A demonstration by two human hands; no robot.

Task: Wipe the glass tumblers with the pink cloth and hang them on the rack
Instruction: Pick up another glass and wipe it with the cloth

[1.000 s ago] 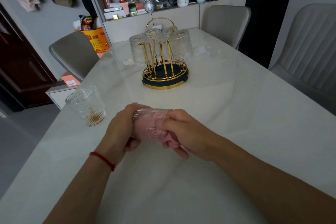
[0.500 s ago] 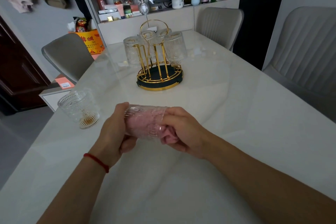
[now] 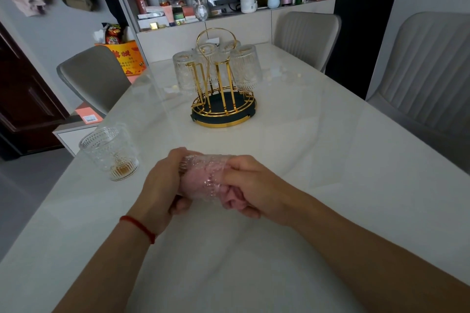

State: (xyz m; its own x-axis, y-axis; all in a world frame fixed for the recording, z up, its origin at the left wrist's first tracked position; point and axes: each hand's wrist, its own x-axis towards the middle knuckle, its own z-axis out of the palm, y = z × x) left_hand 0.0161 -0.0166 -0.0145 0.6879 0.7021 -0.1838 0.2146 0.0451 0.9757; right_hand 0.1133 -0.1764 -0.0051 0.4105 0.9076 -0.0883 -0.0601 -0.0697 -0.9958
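A patterned glass tumbler (image 3: 203, 175) lies on its side between my hands, above the near part of the white table (image 3: 305, 160). My left hand (image 3: 159, 185) grips its base end. The pink cloth (image 3: 230, 194) is stuffed inside the tumbler and my right hand (image 3: 250, 188) holds it at the mouth. A second tumbler (image 3: 109, 152) stands upright near the left table edge. The gold rack (image 3: 222, 104) with a dark round base stands mid-table, with several tumblers (image 3: 245, 71) hung upside down on it.
Grey chairs stand at the left (image 3: 94, 76), far end (image 3: 305, 33) and right (image 3: 427, 71). A cluttered sideboard (image 3: 229, 12) runs along the back wall. An orange box (image 3: 129, 60) sits behind the left chair.
My hands keep hold of the tumbler and cloth, shifting slightly as the glass turns. The view has moved a little; the rack and standing tumbler stay put.
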